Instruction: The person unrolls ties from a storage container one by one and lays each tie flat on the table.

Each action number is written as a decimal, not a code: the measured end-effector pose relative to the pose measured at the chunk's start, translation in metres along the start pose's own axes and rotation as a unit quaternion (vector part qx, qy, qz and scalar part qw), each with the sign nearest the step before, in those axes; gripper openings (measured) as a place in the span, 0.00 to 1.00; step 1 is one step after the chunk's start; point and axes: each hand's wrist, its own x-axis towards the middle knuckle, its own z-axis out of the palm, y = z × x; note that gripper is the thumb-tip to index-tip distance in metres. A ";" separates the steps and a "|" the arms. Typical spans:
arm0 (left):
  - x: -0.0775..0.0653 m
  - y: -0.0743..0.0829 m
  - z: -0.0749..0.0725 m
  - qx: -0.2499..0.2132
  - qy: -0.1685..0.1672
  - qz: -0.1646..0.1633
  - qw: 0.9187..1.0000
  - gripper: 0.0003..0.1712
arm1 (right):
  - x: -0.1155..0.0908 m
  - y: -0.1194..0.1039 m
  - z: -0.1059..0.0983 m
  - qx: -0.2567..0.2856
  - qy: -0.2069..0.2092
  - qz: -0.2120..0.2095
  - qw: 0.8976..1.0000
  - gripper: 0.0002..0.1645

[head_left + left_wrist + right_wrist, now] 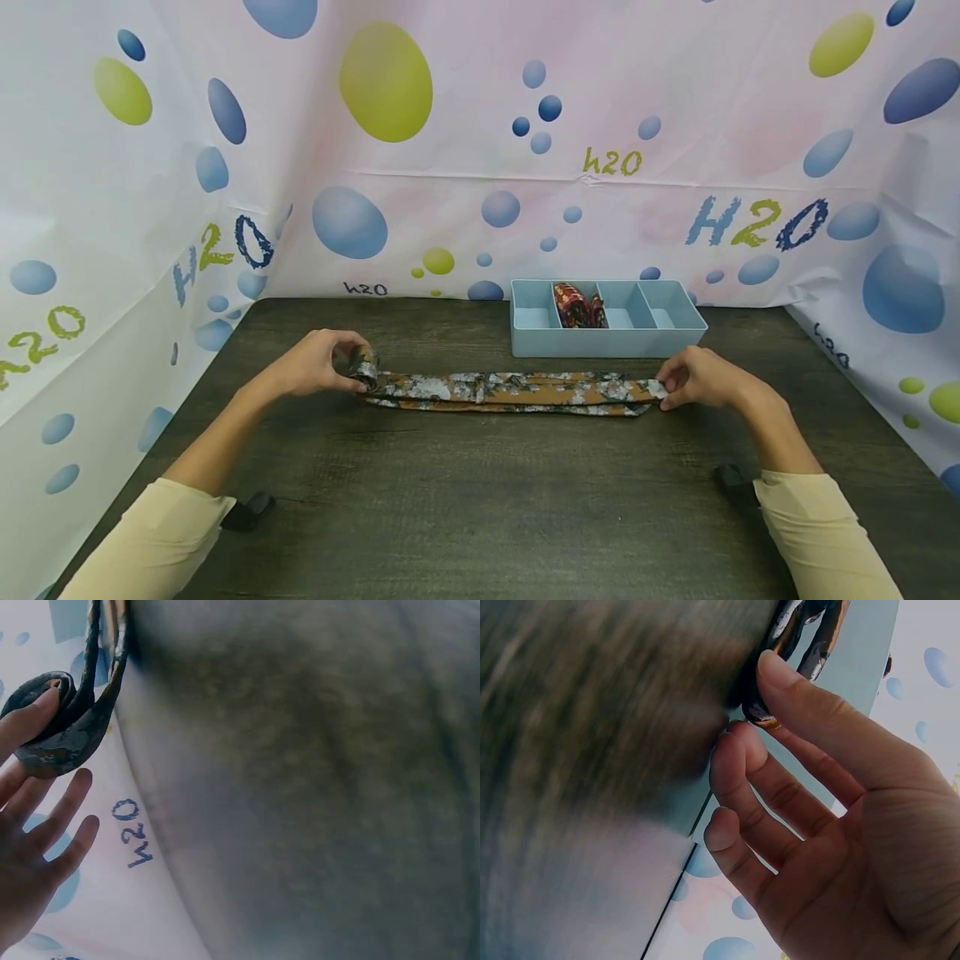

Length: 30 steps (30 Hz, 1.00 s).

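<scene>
A mustard floral necktie [517, 390], folded into a long narrow strip, lies across the dark table. Its left end is wound into a coil, and my left hand [322, 367] pinches that coil between thumb and fingers. In the left wrist view the spiral of the coil [64, 742] shows, with the other fingers of my left hand [37, 840] spread loosely below it. At the strip's far right end, my right hand [701, 379] pinches the fold. From the right wrist, the thumb and fingers of my right hand [817, 780] meet at the necktie's folded end [759, 705].
Behind the necktie stands a light blue divided box [600, 343]. One compartment holds a rolled red patterned cloth [572, 307]. The dark table [480, 500] reaches back to a white printed backdrop [465, 100], which also runs along both sides.
</scene>
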 end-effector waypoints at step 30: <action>-0.010 -0.018 0.015 0.017 -0.037 -0.019 0.999 0.33 | 0.001 0.001 0.000 -0.005 0.000 -0.009 1.000 0.16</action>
